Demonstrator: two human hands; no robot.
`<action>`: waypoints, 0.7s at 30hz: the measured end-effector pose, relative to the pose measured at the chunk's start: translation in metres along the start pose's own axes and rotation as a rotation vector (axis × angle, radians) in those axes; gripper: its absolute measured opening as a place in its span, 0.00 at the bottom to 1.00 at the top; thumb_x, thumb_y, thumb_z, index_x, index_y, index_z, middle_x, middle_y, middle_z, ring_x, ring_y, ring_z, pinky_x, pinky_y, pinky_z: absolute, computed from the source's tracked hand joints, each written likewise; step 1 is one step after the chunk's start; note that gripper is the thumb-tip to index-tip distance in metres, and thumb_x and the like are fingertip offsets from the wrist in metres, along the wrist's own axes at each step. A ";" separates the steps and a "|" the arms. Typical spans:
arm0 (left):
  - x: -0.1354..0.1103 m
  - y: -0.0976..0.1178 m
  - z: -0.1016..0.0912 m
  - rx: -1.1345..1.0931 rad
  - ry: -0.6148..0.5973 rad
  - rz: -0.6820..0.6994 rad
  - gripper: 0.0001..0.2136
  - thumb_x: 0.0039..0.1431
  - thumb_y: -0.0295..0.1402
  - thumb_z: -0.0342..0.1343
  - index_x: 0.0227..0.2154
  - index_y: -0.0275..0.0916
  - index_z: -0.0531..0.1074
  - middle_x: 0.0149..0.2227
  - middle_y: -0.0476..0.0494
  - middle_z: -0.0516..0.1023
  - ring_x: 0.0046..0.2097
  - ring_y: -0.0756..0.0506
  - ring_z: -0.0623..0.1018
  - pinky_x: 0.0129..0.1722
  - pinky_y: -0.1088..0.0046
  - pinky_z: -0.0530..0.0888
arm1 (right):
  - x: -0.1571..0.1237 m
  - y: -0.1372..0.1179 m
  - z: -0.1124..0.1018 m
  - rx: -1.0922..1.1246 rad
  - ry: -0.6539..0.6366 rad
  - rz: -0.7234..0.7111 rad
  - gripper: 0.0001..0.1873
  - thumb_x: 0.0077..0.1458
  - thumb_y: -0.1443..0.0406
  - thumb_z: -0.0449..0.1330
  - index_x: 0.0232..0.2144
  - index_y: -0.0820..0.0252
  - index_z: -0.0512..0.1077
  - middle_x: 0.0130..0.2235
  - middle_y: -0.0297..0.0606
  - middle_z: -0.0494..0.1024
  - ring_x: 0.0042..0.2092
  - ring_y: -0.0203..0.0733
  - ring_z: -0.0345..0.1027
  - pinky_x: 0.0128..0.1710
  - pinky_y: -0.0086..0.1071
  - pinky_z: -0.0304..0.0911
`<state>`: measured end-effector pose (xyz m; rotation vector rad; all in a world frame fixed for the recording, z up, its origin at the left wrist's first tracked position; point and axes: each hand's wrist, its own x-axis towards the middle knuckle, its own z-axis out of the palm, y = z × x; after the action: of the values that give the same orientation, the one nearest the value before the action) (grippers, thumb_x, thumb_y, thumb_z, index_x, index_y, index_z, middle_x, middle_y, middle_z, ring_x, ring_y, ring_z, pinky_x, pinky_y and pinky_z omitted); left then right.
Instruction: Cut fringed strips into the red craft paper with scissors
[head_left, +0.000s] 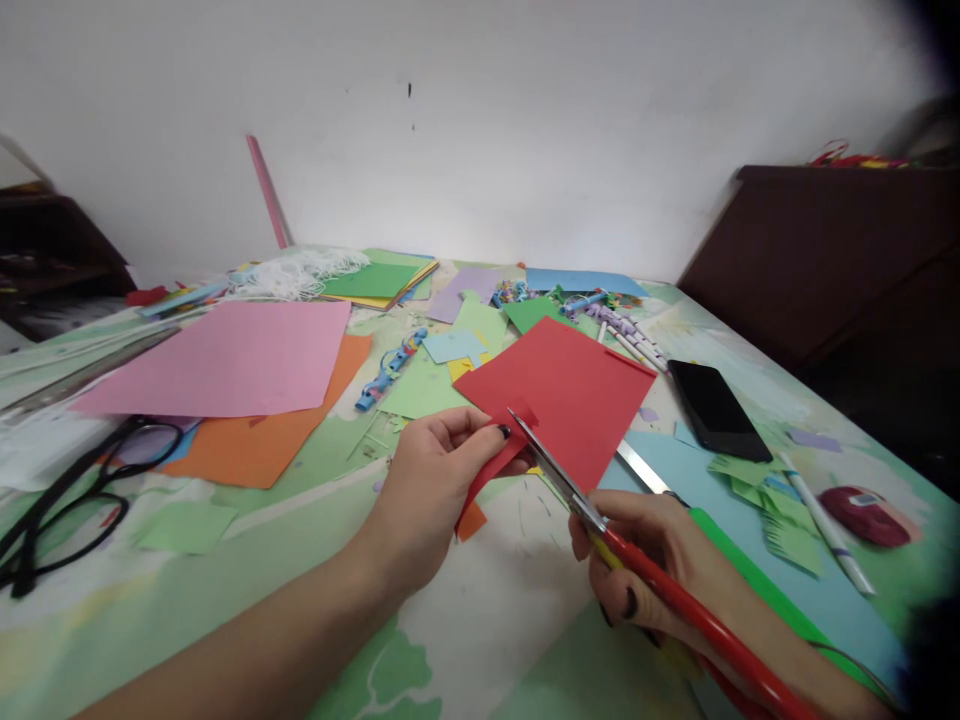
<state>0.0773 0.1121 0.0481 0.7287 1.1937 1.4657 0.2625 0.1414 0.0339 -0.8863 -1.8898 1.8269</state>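
Between the thumb and fingers of my left hand [431,480] is a narrow red paper strip [487,477], its lower end hanging below the hand. My right hand [652,560] is closed around the red handle of a pair of scissors [559,472]. The scissor tips lie at the strip's upper edge, close to my left thumb; whether they have cut into it I cannot tell. Behind both hands a larger red paper sheet [559,385] lies on the table, with a thin rolled or folded piece at its right corner.
Pink paper [225,355] and orange paper [277,430] lie left, near black glasses [45,520]. A phone [716,408], a green-handled cutter [739,565], fringed green scraps [780,515] and a white pen [829,530] are right. White string [296,273] and paper stacks lie behind.
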 end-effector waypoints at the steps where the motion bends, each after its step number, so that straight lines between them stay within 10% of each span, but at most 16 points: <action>1: 0.000 0.000 0.000 -0.002 -0.001 0.001 0.06 0.52 0.29 0.59 0.23 0.33 0.73 0.26 0.46 0.79 0.30 0.51 0.78 0.35 0.79 0.75 | 0.000 0.000 0.000 0.002 0.005 0.005 0.25 0.43 0.47 0.66 0.25 0.61 0.63 0.19 0.27 0.62 0.20 0.28 0.45 0.18 0.24 0.47; 21: 0.001 0.001 -0.001 -0.023 -0.001 -0.002 0.06 0.52 0.28 0.59 0.22 0.33 0.73 0.26 0.46 0.79 0.30 0.51 0.78 0.35 0.79 0.75 | 0.000 0.003 0.002 -0.043 0.059 0.034 0.22 0.43 0.53 0.68 0.21 0.60 0.62 0.19 0.26 0.60 0.20 0.28 0.44 0.17 0.24 0.44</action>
<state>0.0763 0.1132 0.0484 0.7123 1.1747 1.4745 0.2617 0.1404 0.0311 -0.9813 -1.8956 1.7658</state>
